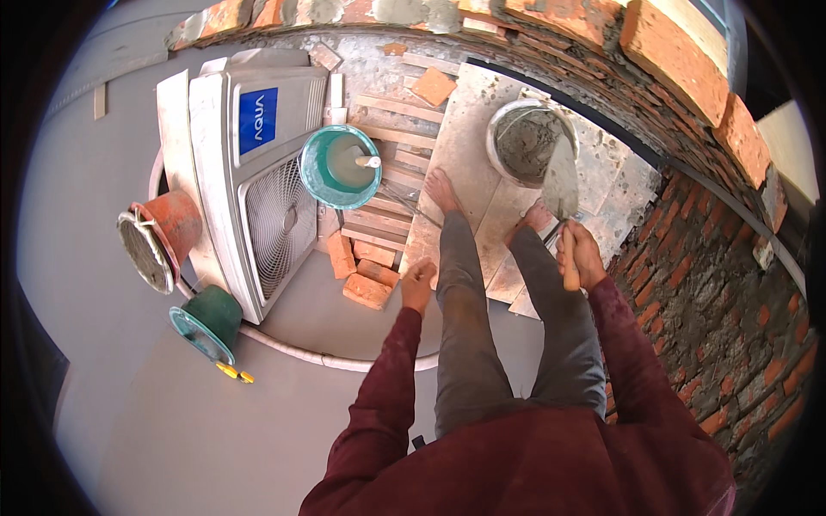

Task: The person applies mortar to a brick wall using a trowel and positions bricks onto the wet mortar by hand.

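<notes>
My right hand (587,254) is closed round the wooden handle of a trowel (562,182). The trowel's blade, smeared with grey mortar, points away from me and overlaps the right rim of a pale bucket (495,155). Wet grey mortar (529,142) lies inside that bucket, which stands on the plank platform beyond my feet. My left hand (419,284) hangs by my left knee with its fingers loosely bent and apart, and nothing shows in it. Several orange bricks (368,291) lie to its left.
An outdoor air-conditioner unit (275,202) stands at the left. Beside it is a teal bucket (316,191) with cloudy water and a pale-handled tool. An orange bucket (176,215), a green bucket (217,314) and a hose (323,359) are farther left. A brick wall (688,292) rises at right.
</notes>
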